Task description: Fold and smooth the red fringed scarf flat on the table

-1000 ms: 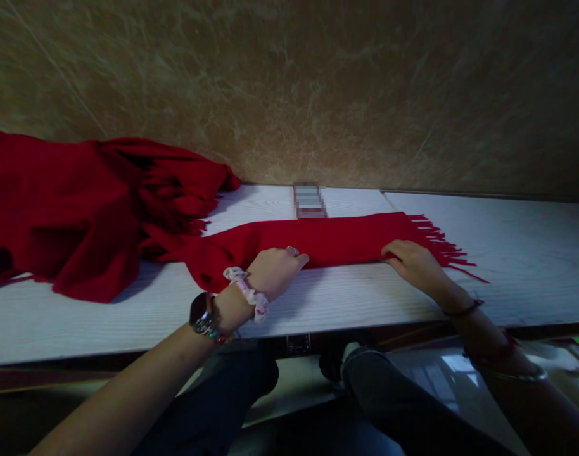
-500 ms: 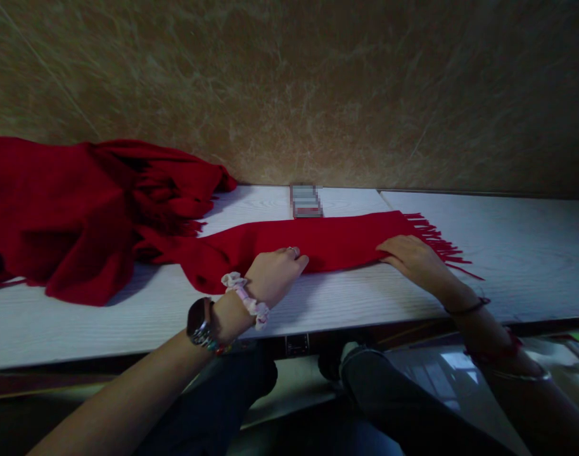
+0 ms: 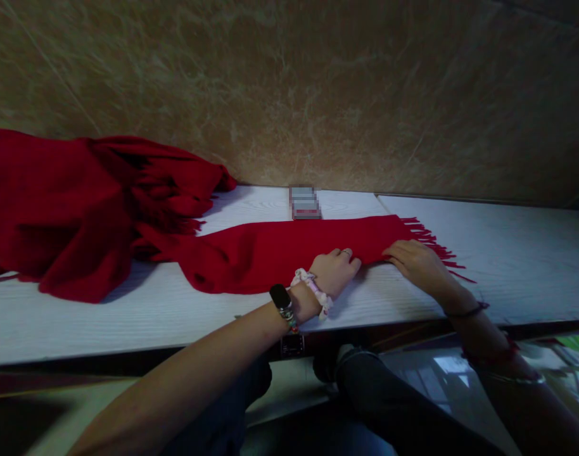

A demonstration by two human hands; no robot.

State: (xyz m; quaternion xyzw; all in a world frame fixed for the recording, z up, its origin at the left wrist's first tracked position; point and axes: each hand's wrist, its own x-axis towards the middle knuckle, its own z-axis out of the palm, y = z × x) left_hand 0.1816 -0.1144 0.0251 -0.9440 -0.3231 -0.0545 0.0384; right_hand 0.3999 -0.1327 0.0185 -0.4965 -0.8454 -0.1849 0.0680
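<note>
A red scarf (image 3: 280, 250) lies flat and lengthwise on a white wood-grain surface, its fringed end to the right. My left hand (image 3: 336, 272), with a ring, a scrunchie and a watch at the wrist, has curled fingers at the scarf's near edge; the fingertips are partly hidden. Just right of it, my right hand (image 3: 420, 266) pinches the same edge close to the fringe. Leftward the strip narrows into bunched folds beside a large heap of red fabric (image 3: 75, 221).
A small flat box (image 3: 305, 202), blurred over, sits behind the scarf near the brown marbled wall (image 3: 280, 95). The white surface (image 3: 517, 259) extends to the right. Below its front edge are my legs (image 3: 365, 392) and a glossy floor.
My left hand has slid right along the scarf's near edge, coming close to my right hand. My right hand remains by the fringed end, almost unmoved.
</note>
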